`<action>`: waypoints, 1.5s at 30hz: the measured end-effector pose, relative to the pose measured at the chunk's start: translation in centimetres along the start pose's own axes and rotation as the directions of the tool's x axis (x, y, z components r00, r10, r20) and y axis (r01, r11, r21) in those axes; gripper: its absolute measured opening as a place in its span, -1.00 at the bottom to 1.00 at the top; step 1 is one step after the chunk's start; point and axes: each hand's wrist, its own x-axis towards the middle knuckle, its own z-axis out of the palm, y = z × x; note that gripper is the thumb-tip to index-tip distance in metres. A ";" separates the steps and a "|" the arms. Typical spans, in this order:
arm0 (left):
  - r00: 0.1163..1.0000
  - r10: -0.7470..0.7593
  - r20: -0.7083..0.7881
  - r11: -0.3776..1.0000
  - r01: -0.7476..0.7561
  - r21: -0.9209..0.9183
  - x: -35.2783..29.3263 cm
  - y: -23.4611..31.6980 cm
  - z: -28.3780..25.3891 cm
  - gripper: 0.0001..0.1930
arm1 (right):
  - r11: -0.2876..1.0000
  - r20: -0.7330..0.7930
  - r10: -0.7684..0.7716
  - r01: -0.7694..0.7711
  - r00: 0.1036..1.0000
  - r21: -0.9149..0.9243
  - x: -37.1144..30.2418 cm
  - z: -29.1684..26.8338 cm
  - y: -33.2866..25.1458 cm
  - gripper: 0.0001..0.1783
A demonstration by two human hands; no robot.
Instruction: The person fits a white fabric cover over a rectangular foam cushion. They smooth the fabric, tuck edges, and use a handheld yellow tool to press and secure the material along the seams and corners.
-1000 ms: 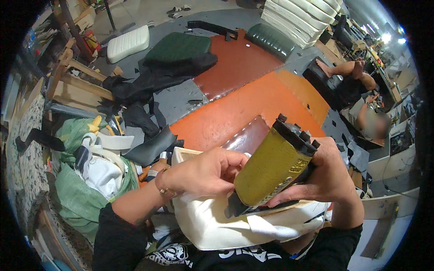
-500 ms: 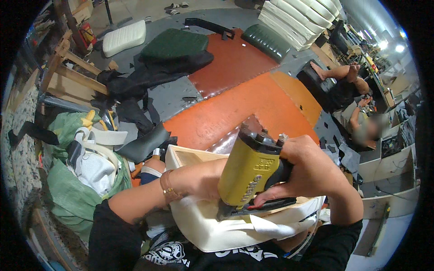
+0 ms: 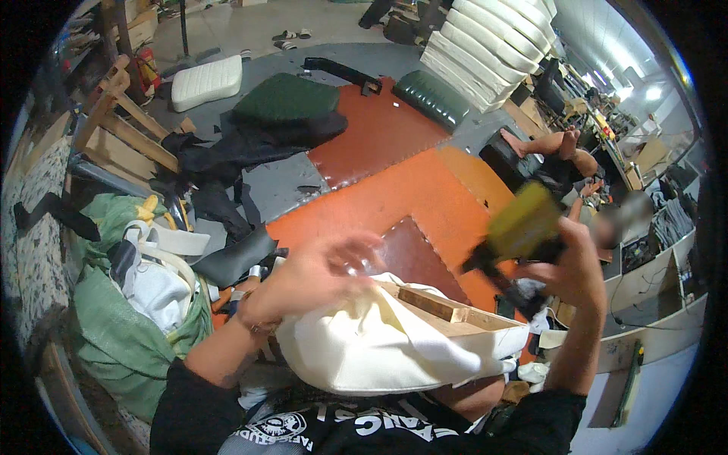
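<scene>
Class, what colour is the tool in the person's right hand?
Mostly yellow, with black parts; the tool shows best, though blurred, in the head view.

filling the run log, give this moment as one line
right hand: holds yellow tool | left hand: blurred, at white cover, contact unclear | wooden frame: partly covered

Shirt [image 3: 334, 442]: black, loose cloth
Sleeves [image 3: 189, 409]: black, short, ending near the elbows
Chest print [image 3: 413, 434]: bold white lettering
Emblem [image 3: 284, 425]: round, white, left of the lettering
Left-wrist bracelet [image 3: 258, 326]: thin, blurred
Hands [image 3: 574, 262]: bare
</scene>
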 end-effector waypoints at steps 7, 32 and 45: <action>0.692 0.718 0.074 0.539 -0.620 0.570 -12.0 -8.9 2.7 -0.14 | 0.871 -0.419 0.425 -0.488 0.802 -0.050 -17.3 -4.8 16.0 -0.55; 0.860 0.509 0.038 0.514 -0.339 0.788 14.4 3.0 14.7 -0.23 | 0.994 -0.675 -0.103 0.042 0.730 -0.105 -15.3 3.0 15.0 -0.42; 0.960 -0.076 -0.270 0.635 -0.162 -0.756 6.6 -26.7 1.0 -0.17 | 0.637 -0.523 0.361 0.205 0.772 0.743 -9.7 -5.3 27.1 -0.16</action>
